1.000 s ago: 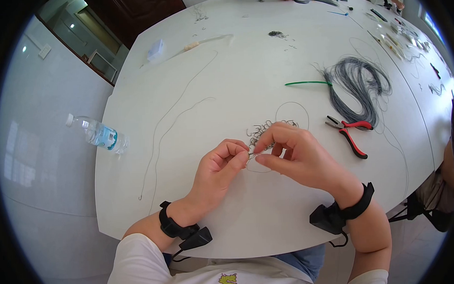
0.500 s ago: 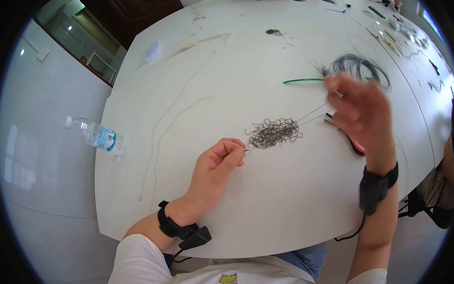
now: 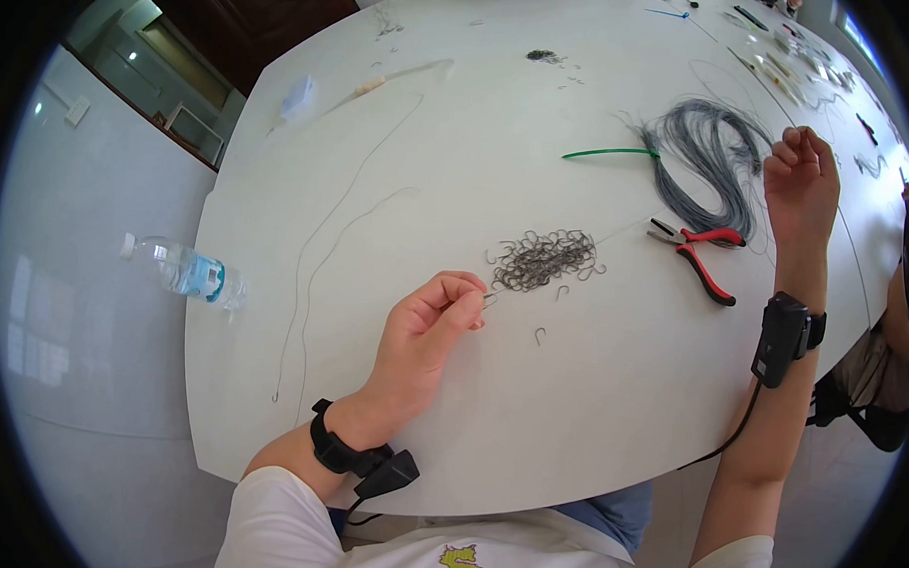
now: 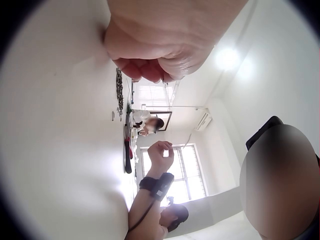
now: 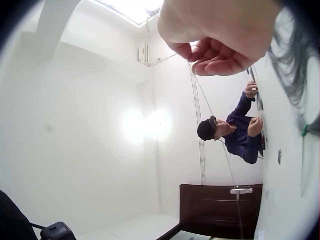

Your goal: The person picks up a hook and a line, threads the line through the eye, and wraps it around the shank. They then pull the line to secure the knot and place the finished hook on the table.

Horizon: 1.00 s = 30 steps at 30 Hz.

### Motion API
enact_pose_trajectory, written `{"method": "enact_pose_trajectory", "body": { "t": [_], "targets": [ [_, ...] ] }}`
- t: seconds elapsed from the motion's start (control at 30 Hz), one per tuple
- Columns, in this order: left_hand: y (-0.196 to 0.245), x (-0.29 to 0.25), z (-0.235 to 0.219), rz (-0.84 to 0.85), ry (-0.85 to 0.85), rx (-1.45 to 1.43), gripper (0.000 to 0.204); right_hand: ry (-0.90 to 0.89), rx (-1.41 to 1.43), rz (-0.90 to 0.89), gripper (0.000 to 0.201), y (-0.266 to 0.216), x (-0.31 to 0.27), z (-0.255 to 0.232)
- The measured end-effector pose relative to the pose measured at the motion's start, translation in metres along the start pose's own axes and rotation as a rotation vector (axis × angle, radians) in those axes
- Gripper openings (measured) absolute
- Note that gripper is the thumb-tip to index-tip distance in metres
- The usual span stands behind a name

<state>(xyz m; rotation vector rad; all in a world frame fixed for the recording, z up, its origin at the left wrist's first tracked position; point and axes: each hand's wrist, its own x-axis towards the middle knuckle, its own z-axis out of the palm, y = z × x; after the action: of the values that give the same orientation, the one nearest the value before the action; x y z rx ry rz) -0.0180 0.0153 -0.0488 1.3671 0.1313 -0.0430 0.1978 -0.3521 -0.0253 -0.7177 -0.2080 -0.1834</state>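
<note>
My left hand [image 3: 421, 330] pinches a small metal fish hook [image 3: 490, 297] between thumb and index finger, low over the white table. A dark pile of fish hooks [image 3: 544, 261] lies just beyond its fingertips. Two loose hooks, one nearer the pile [image 3: 562, 292] and one lower [image 3: 539, 335], lie apart from it. My right hand [image 3: 802, 187] is raised at the right, its fingers curled and thumb against fingertip. From that pinch runs a thin fishing line [image 5: 202, 92], seen in the right wrist view. In the head view the line stretches over the pile toward the right.
Red-handled pliers [image 3: 713, 237] lie right of the pile, beside a grey bundle of line [image 3: 726, 169] with a green tie [image 3: 610, 152]. Two long lines, one bearing a hook [image 3: 275, 397], lie at left. A water bottle [image 3: 189, 271] lies beyond the left edge. Other people work across the table.
My right hand has left the left hand's fingertips and swung out to the far right, drawing the line with it. The left hand stays put. Two loose hooks now show below the pile.
</note>
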Motion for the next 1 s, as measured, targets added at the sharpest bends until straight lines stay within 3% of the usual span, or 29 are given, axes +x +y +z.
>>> {"method": "enact_pose_trajectory", "body": {
  "t": [0.03,0.1,0.13,0.2,0.23,0.3,0.37,0.47,0.57,0.73,1.0],
  "targets": [
    [0.000,0.000,0.000,-0.003,-0.004,0.003,0.013,-0.002,0.000,0.002,0.018,-0.001,0.002,-0.004],
    [0.000,0.000,-0.001,-0.006,-0.005,0.006,0.013,0.185,-0.747,-0.063,0.024,-0.001,-0.001,0.009],
    [0.000,0.000,-0.001,-0.011,-0.006,0.010,0.013,0.185,-0.748,-0.063,0.024,0.004,-0.007,0.014],
    [0.001,0.000,0.000,-0.001,-0.015,0.017,0.013,0.030,-1.652,-0.475,0.029,0.026,-0.034,0.048],
    [0.001,-0.001,0.000,0.001,-0.028,0.024,0.013,0.021,-1.712,-0.440,0.028,0.030,-0.045,0.067],
    [-0.004,-0.001,-0.003,0.024,-0.052,0.019,0.010,-0.181,-1.523,-0.419,0.026,0.042,-0.065,0.095],
    [-0.005,0.000,-0.004,0.053,-0.073,0.018,0.010,-0.387,-1.168,-0.055,0.027,0.053,-0.098,0.122],
    [-0.004,-0.001,-0.004,0.079,-0.092,0.031,0.007,-0.790,-1.025,0.227,0.024,0.062,-0.131,0.145],
    [-0.003,-0.002,-0.004,0.061,-0.085,0.017,0.007,-0.890,-1.018,0.191,0.022,0.077,-0.148,0.146],
    [-0.003,-0.003,-0.003,0.065,-0.100,0.030,0.009,-0.915,-1.109,-0.064,0.020,0.097,-0.154,0.134],
    [-0.002,-0.004,-0.004,0.060,-0.109,0.034,0.009,-0.903,-1.076,-0.161,0.018,0.102,-0.153,0.135]
  ]
}}
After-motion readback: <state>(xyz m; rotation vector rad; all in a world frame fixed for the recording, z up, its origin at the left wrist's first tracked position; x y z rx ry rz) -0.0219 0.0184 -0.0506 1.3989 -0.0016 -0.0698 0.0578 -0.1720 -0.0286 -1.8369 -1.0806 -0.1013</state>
